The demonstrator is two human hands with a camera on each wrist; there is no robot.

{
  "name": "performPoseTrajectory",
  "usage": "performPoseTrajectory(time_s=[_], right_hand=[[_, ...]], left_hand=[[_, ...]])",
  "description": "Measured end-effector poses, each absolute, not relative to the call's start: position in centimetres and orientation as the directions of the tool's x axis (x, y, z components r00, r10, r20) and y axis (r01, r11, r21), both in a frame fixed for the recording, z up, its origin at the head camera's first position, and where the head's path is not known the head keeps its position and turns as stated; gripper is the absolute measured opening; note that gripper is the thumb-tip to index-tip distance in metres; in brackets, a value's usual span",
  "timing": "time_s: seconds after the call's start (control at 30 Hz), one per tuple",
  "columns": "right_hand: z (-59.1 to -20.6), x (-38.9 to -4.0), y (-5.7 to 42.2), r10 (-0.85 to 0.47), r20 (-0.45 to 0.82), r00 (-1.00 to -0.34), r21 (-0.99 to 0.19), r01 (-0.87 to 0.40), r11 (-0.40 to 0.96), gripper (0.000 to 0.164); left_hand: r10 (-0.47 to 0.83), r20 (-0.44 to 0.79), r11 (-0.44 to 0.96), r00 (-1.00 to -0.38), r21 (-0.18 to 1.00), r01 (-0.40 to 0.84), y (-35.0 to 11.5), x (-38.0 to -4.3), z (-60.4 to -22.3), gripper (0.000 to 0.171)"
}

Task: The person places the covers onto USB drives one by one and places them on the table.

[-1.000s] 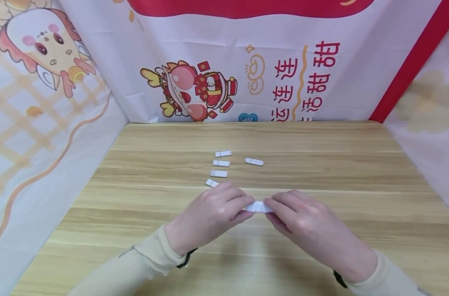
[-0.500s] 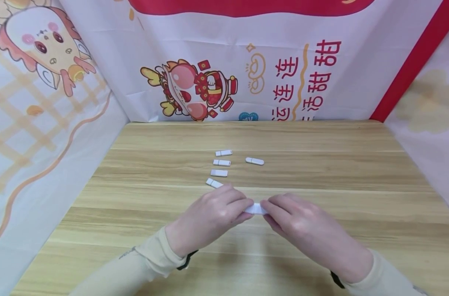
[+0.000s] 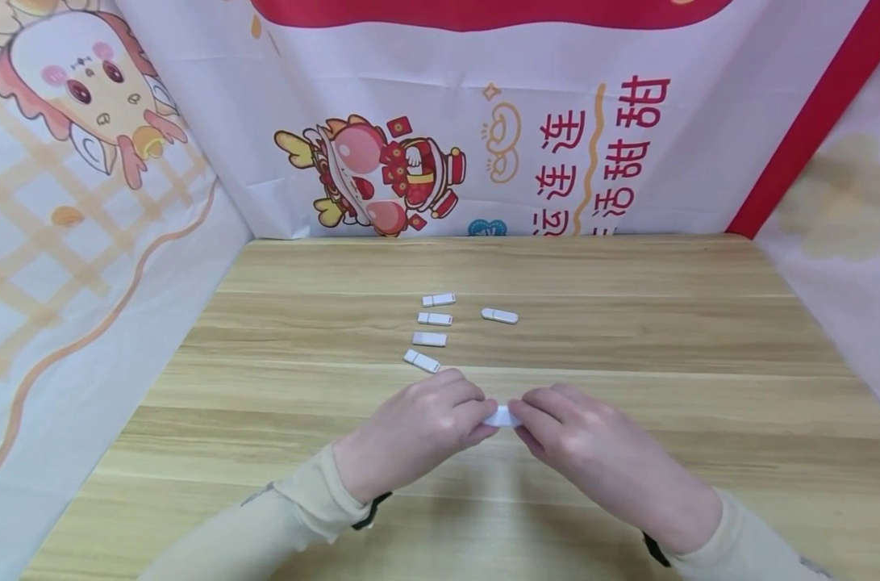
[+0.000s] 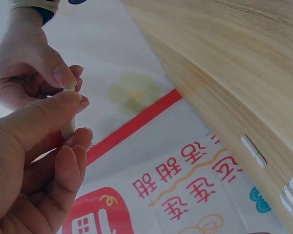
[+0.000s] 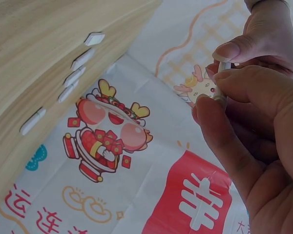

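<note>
Both hands meet over the near half of the table, pinching one white USB stick [image 3: 502,416] by its two ends. My left hand [image 3: 425,432] has thumb and fingertips on its left end; my right hand [image 3: 602,456] grips the other. Only a short middle stretch of the stick shows between the fingertips in the head view. Seen from the left wrist, the stick [image 4: 68,129] stands on edge between thumb and fingers, mostly covered by them. Beyond the left hand, a slanted white USB stick [image 3: 422,361] lies closest on the table.
Farther back in the same column lie more white USB sticks [image 3: 429,340], roughly parallel. A round-ended white USB stick [image 3: 499,315] lies apart to their right. Printed cloth [image 3: 410,73] walls the wooden table [image 3: 665,323] at the back and sides.
Both hands have drawn slightly toward the body with the USB stick, and the right fingers sit closer to the left ones. The slanted stick, partly covered before, now shows whole.
</note>
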State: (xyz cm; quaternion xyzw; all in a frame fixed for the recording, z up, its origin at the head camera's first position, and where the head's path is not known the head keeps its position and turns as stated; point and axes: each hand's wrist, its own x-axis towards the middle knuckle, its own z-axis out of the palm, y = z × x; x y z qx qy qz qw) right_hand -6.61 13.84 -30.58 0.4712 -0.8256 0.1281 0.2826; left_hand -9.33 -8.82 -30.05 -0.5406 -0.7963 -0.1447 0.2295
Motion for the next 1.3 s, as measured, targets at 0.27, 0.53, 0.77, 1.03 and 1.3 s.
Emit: performPoseTrajectory(time_s=[0.27,0.53,0.77,1.03,1.3], right_hand=[[-30.6,-6.8,13.8,-0.710,0.528,-0.466,0.026,-0.827,0.562,0.036],[-31.5,-7.8,13.8,-0.704,0.519,-0.485,-0.027,-0.832,0.554,0.029],[-31.7,-8.5,13.8,-0.706,0.471,-0.529,-0.094,-0.826,0.556,0.024],[-32.5,-10.3,13.8,-0.700,0.417,-0.580,-0.161,-0.805,0.571,0.015],[-33.2,-14.0,14.2,-0.679,0.281,-0.678,-0.282,-0.735,0.617,0.010]], left_hand=[[0.806,0.468,0.393,-0.363,0.035,0.919,-8.3,-10.0,-30.6,0.018],[0.791,0.439,0.430,-0.426,0.096,0.898,-8.2,-10.7,-31.5,0.018],[0.789,0.414,0.446,-0.453,0.120,0.887,-8.0,-11.3,-32.0,0.016],[0.786,0.284,0.498,-0.548,0.234,0.835,-7.2,-13.2,-32.7,0.017],[0.790,0.128,0.558,-0.599,0.256,0.790,-6.0,-16.9,-33.3,0.012]])
